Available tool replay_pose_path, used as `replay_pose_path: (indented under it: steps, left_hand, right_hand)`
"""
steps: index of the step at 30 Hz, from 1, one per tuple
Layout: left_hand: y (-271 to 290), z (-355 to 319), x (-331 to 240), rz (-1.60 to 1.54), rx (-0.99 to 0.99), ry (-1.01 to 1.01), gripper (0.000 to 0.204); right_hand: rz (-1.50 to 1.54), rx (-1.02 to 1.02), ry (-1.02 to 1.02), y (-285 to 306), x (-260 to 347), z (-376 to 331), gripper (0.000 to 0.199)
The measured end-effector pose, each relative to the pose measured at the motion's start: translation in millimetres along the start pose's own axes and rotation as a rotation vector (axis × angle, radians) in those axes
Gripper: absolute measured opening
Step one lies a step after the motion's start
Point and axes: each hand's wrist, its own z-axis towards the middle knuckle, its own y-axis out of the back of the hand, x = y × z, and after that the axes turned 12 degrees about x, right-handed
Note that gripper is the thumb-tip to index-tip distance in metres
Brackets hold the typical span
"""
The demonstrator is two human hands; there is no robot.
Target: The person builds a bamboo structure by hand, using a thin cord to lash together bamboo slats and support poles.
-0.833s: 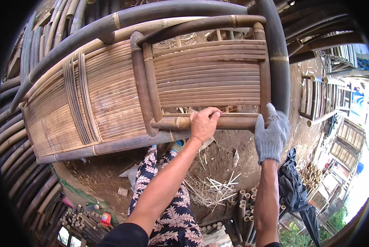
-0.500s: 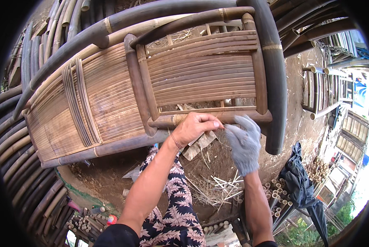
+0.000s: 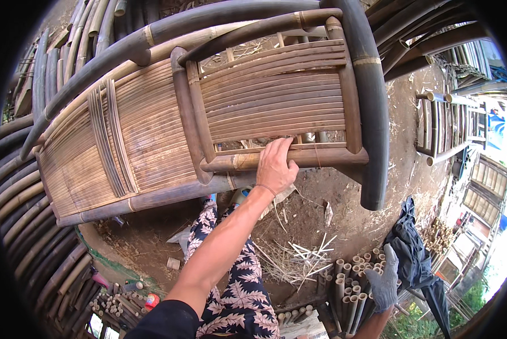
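Before me is a dark bamboo bench (image 3: 188, 121) with rows of thin slats. Its right-hand part is a framed slatted panel (image 3: 273, 93). My left hand (image 3: 277, 164), bare, wraps its fingers over the bamboo rail (image 3: 335, 156) along the near side of that panel. To the right of this hand a thin brown strand (image 3: 317, 155) loops round the rail. My right hand (image 3: 383, 285), in a grey knitted glove, is far down at the lower right with its fingers stretched out. Upright bamboo offcuts (image 3: 353, 291) are beside it; nothing shows in it.
Dark cloth (image 3: 414, 248) hangs right of the gloved hand. Pale bamboo shavings (image 3: 304, 260) lie heaped on the dirt floor. Long bamboo poles (image 3: 24, 209) are stacked along the left, more at the upper right. A smaller bamboo frame (image 3: 448, 127) stands at the right.
My hands have parted. The left has shifted up onto the rail and grips it; the right has swung down and right, away from the bench. The strand now loops the rail.
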Motion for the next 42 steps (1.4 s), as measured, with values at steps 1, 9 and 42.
replay_pose_path:
  steps: [1,9,42]
  left_hand:
    - [0.5,1.1,7.9,0.002,0.027,-0.041,0.058]
    - [21.0,-12.9,34.8,0.145,-0.313,0.002,0.056]
    - [31.1,-257.8,-166.2,-0.399,0.664,-0.883,0.021]
  right_hand:
    - [0.064,0.043,-0.064,-4.1,-6.3,5.9,0.084]
    - [0.29,-0.093,0.076,-55.0,59.3,31.0,0.069]
    - [0.931,-0.207,-0.45,-74.8,-71.0,29.8,0.027]
